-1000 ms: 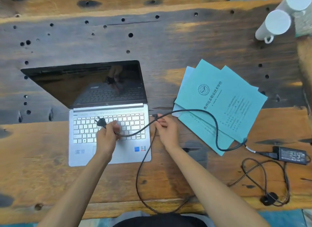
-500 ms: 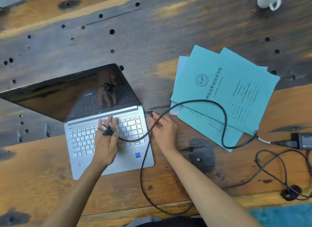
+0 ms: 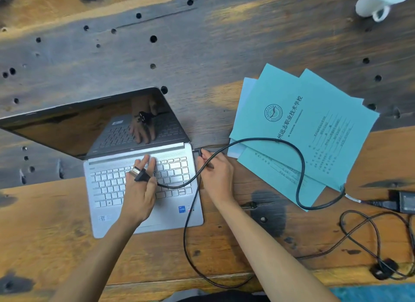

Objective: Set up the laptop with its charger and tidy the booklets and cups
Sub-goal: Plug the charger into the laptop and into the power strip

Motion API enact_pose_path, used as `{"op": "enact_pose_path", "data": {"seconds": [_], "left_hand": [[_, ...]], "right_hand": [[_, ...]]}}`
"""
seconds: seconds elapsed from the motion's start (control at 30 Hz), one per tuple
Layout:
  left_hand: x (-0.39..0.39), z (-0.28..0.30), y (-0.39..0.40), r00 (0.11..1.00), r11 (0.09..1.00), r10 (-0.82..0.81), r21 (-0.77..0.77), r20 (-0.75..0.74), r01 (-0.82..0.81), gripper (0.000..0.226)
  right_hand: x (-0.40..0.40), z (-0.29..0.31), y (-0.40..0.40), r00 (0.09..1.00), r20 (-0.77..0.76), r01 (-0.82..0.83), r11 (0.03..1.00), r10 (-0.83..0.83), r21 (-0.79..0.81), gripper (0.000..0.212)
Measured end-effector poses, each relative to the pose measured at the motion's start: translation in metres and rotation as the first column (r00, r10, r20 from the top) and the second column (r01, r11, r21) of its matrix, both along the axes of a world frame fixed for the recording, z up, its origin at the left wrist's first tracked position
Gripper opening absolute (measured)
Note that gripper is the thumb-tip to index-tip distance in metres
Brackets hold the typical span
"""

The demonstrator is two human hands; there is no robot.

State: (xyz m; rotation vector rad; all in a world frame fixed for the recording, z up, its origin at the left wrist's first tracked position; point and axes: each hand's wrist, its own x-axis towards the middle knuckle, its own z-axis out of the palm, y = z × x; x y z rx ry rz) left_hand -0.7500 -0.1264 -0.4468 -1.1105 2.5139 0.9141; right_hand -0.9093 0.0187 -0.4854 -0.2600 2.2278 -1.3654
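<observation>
Head view: charger cable (image 3: 299,166) across booklets (image 3: 314,131) beside laptop (image 3: 143,189).

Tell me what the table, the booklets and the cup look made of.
Table: apparently weathered, unpolished wood, with grain, cracks and dark holes. Booklets: thin matte teal paper, flat and printed in dark ink. Cup: smooth white with a looped handle, probably ceramic, though plastic is possible.

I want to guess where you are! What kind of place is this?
Probably a desk for study or office work: an open laptop being plugged in, teal school booklets, and a white mug on a rough wooden table.
</observation>
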Motion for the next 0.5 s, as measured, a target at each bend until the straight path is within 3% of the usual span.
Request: {"op": "enact_pose_path", "data": {"seconds": [0.1, 0.5], "left_hand": [[-0.0023, 0.0013, 0.0015, 1.000, 1.000, -0.006, 0.013, -0.011, 0.007, 0.069], [-0.0065, 0.0031, -0.0023, 1.000, 1.000, 0.001, -0.026, 0.011, -0.001, 0.069]], "right_hand": [[-0.0032, 0.0008, -0.0012, 0.998, -0.042, -0.048, 0.996, 0.052, 0.079, 0.030], [-0.0018, 0.0060, -0.0005, 0.984, -0.083, -0.144, 0.977, 0.158, 0.154, 0.033]]}}
